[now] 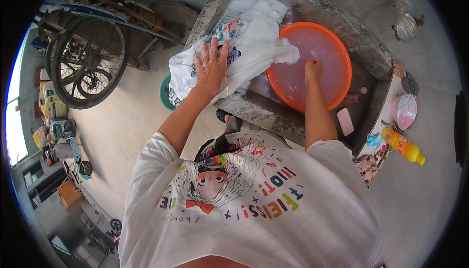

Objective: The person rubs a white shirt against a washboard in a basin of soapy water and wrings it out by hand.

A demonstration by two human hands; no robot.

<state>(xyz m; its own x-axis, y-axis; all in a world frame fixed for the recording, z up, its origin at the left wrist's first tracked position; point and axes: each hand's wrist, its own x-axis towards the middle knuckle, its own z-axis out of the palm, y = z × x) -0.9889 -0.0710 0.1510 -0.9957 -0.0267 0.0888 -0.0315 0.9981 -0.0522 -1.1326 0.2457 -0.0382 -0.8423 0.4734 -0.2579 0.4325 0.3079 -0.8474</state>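
A wet white garment [259, 31] with a colourful print lies spread over the ribbed stone washboard side of a sink. My left hand [212, 68] rests flat on it, palm down and fingers apart, beside the print. Part of the cloth hangs over the left edge. To the right, an orange basin [348, 63] of cloudy, soapy water sits in the sink trough. Over the water, my right hand [313, 67] is closed, its fingers curled; what they hold, if anything, is hidden. A corner of the garment reaches over the basin's left rim.
The stone sink [364, 21] has a pink soap-like bar [345, 122] in its trough. On the right ledge are a yellow bottle [403, 146] and a pink tub [404, 112]. A green basin [166, 93] stands below left, beyond it a bicycle wheel [89, 63].
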